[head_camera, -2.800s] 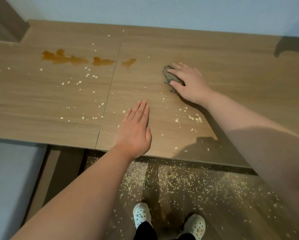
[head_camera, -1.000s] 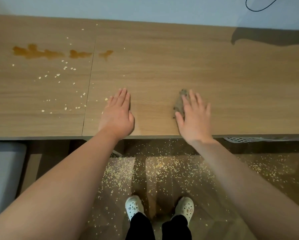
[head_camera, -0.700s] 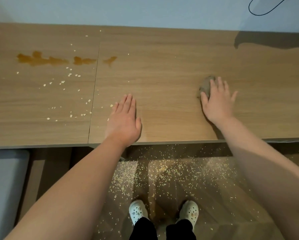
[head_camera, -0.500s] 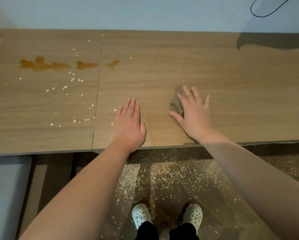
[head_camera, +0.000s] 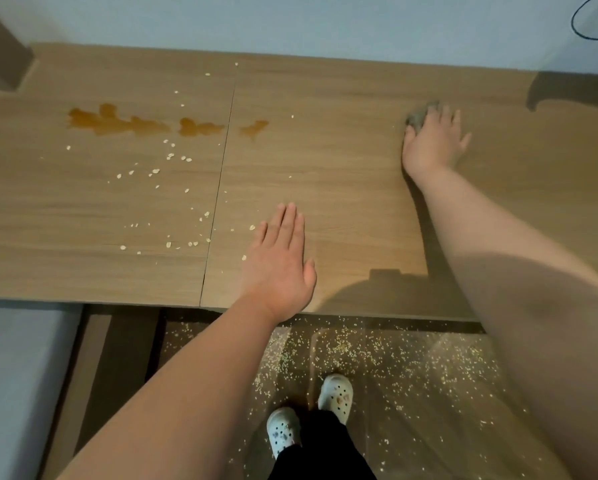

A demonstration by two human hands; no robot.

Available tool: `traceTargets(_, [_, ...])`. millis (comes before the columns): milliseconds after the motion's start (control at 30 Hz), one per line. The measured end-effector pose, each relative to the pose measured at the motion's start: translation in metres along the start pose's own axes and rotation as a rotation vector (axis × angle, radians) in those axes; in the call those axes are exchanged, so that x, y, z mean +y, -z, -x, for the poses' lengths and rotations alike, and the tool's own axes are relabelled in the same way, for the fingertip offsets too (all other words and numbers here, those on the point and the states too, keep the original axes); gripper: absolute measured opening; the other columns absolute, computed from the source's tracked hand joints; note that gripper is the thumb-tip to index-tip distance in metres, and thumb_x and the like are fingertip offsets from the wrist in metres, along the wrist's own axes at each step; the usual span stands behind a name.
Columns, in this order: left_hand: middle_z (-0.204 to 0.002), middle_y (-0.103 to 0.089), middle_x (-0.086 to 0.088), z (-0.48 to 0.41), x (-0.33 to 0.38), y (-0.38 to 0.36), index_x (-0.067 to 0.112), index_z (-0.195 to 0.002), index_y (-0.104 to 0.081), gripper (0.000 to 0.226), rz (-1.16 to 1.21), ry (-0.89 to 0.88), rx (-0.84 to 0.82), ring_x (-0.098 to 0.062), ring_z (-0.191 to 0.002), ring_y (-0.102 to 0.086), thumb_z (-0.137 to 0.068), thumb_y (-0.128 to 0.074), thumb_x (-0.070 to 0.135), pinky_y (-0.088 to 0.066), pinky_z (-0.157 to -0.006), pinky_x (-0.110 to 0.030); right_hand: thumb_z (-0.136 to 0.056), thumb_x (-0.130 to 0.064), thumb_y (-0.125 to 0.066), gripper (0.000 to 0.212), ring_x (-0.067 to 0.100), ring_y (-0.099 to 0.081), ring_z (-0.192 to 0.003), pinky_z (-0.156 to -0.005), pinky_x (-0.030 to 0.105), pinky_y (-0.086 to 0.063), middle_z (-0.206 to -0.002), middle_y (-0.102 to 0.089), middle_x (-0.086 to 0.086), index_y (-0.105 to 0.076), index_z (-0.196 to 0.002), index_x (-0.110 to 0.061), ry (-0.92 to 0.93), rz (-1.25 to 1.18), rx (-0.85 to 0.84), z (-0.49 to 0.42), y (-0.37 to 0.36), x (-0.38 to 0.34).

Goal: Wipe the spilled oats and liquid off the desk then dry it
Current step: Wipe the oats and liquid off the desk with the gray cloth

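Right hand (head_camera: 431,143) pressed flat on crumpled grey cloth (head_camera: 420,116), fingers spread, far right of light wood-grain desk (head_camera: 325,168). Left hand (head_camera: 277,268) palm-down near front edge, fingers together, holding nothing. Amber liquid puddles (head_camera: 117,124) and scattered pale oat flakes (head_camera: 173,157) on desk's left half, well apart from cloth. More oats on floor (head_camera: 412,368) below.

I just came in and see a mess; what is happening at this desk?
A person is wiping the desk. The right hand presses a grey cloth flat at the far right, while the left hand rests flat near the front edge. The brown liquid and scattered oats on the left are not yet wiped.
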State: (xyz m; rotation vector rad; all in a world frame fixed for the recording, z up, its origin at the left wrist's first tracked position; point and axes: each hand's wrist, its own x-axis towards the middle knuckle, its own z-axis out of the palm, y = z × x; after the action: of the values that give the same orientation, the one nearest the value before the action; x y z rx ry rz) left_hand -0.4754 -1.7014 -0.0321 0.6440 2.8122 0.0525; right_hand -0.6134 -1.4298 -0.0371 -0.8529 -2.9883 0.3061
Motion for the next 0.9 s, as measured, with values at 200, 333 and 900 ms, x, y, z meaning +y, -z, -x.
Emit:
traceTargets(200, [-0.154, 0.026, -0.009, 0.001, 0.001, 0.003, 0.007, -0.144, 0.021, 0.064, 0.014, -0.001, 0.005, -0.024, -0.147, 0.020, -0.101, -0.012, 0.042, 0.009, -0.121, -0.039, -0.100, -0.037, -0.043, 0.055, 0.023, -0.016, -0.149, -0.119, 0.047, -0.012, -0.161, -0.023, 0.003, -0.033, -0.151, -0.018, 0.557, -0.012, -0.103, 0.091, 0.000, -0.027])
traceTargets(333, [-0.153, 0.028, -0.011, 0.001, 0.001, 0.003, 0.007, -0.145, 0.022, 0.065, 0.024, 0.002, -0.014, -0.024, -0.146, 0.024, -0.101, -0.011, 0.042, 0.012, -0.119, -0.039, -0.100, -0.039, -0.043, 0.061, 0.018, -0.006, -0.151, -0.120, 0.047, -0.003, -0.163, -0.012, -0.001, -0.021, -0.154, -0.022, 0.631, 0.184, -0.241, 0.116, 0.009, 0.010])
traceTargets(900, [-0.162, 0.009, -0.008, 0.004, 0.001, 0.000, 0.008, -0.153, 0.001, 0.071, 0.114, -0.002, 0.035, -0.020, -0.150, 0.013, -0.090, -0.003, 0.040, 0.014, -0.118, -0.032, -0.099, -0.052, -0.022, 0.068, 0.021, 0.002, -0.151, -0.120, 0.044, -0.003, -0.164, 0.004, 0.003, -0.005, -0.156, -0.017, 0.347, 0.234, -0.201, 0.130, 0.007, 0.021])
